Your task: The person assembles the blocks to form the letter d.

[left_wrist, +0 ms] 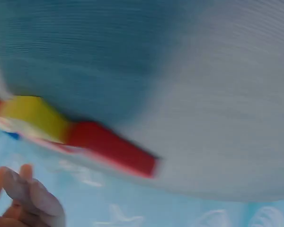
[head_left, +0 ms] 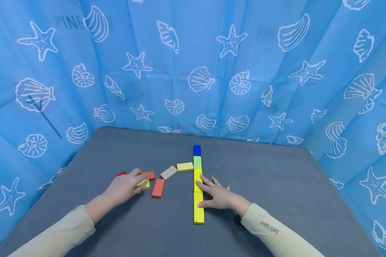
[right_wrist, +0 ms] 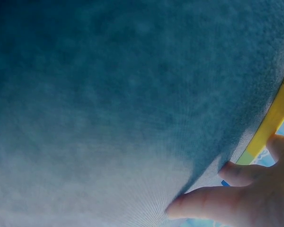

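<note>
Blue curtain (head_left: 206, 53) lines the table's (head_left: 260, 171) far edge. Right hand (head_left: 218, 195) spreads its fingers across yellow bars (head_left: 198, 214); nearer the left edge, left hand (head_left: 123, 187) partly covers blocks (head_left: 146, 183), pinch unclear.

A blue curtain (head_left: 206, 53) (shell-printed) backs the grey table (head_left: 260, 171).

At lower right, the right hand (right_wrist: 260, 198) spreads its fingers (right_wrist: 203, 204) beside a slanting row of yellow blocks (right_wrist: 270, 122) and a green block (right_wrist: 246, 158), above the grey-blue worktop (right_wrist: 109, 104).
</note>
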The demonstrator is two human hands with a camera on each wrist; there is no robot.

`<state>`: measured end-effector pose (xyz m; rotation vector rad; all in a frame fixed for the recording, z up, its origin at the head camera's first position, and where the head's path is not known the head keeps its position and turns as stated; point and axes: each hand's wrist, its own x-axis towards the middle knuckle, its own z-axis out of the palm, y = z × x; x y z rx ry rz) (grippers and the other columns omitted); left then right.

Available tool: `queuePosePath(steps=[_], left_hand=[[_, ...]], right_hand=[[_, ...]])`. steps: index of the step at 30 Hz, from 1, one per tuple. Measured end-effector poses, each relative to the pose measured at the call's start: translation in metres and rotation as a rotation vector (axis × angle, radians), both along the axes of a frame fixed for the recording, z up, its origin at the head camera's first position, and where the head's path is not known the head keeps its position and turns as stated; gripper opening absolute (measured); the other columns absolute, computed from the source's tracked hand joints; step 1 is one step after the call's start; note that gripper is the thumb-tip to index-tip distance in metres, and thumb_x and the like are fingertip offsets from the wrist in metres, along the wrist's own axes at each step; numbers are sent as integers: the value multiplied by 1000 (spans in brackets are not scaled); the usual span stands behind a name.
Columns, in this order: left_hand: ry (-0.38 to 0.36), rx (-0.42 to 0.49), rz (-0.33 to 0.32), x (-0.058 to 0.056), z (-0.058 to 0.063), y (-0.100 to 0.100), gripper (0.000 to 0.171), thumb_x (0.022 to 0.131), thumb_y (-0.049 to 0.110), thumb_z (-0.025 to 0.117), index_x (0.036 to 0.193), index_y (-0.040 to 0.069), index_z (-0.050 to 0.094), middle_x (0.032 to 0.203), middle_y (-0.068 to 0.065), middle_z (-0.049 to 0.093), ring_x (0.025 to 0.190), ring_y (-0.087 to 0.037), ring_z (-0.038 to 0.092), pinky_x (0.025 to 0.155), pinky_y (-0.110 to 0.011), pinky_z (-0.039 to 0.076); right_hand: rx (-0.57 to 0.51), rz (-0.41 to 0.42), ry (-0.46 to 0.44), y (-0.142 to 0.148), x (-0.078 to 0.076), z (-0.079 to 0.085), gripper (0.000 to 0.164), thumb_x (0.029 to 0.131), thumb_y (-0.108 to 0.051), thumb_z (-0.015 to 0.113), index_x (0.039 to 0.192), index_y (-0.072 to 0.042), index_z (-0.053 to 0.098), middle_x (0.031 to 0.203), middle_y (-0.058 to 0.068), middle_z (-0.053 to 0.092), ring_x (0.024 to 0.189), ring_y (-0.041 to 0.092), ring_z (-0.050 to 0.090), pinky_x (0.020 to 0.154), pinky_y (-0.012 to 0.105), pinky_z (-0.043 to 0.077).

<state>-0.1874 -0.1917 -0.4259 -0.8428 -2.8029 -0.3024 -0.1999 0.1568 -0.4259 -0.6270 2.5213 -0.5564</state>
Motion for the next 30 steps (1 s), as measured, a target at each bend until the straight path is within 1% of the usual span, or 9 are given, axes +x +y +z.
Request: queuePosePath(steps=[3,5,7,10,13,19,24,27,30], left_hand=[[-3,-11,-47,-9,-4,-19,42,84,12,76,124,8,66,106,-7,59,60,-5,47,56,-22,45],[-27,-21,-74,-15,-7,-30,42,85,9,74,126,8,64,114,-10,59,62,-6,49,60,-24,48],[-62,-34,-79,-19,-7,-40,43,87,8,73,129,9,62,119,-11,59,67,-8,54,66,-28,52],[-103,-55,-58,-21,-6,-52,45,88,10,72,131,9,61,124,-16,58,78,-17,61,73,-36,55],[-150,-83,-28,-21,-4,-62,47,89,17,72,133,9,60,128,-20,55,90,-27,64,78,-45,54],[-271,-101,23,-23,-5,-70,58,90,39,68,139,11,55,137,-23,50,111,-41,56,87,-55,49],[-316,-145,61,-23,-6,-70,67,86,50,68,140,12,54,135,-24,52,112,-43,55,87,-57,47],[-301,-179,82,-21,-6,-70,69,84,53,69,139,13,55,131,-24,54,108,-41,57,85,-55,49],[-258,-185,91,-19,-8,-70,67,83,52,70,137,13,58,125,-23,57,97,-35,60,80,-50,52]], right_hand=[[-12,2,6,1,0,0,78,89,-47,67,154,-21,31,163,2,10,144,46,5,94,82,8],[-16,5,9,2,1,0,78,89,-47,66,154,-21,31,163,2,11,144,47,5,93,82,8],[-21,7,7,2,1,-1,78,89,-46,66,154,-21,31,163,3,10,144,47,5,93,83,8],[-18,7,5,2,1,-1,78,89,-47,66,154,-22,31,163,1,10,144,46,5,94,82,8],[-17,7,4,2,1,-1,78,89,-47,66,154,-22,31,163,1,10,144,46,5,94,82,8],[-19,13,4,3,2,0,78,90,-47,66,154,-20,31,163,3,10,144,46,5,93,83,8],[-22,13,-4,2,2,1,78,89,-47,66,154,-22,30,163,2,10,144,45,4,94,82,8],[-21,10,-6,1,1,1,77,89,-47,66,154,-23,31,163,1,10,144,45,4,94,82,8],[-17,9,-8,0,0,0,77,89,-47,66,154,-24,31,163,1,10,144,45,4,94,82,9]])
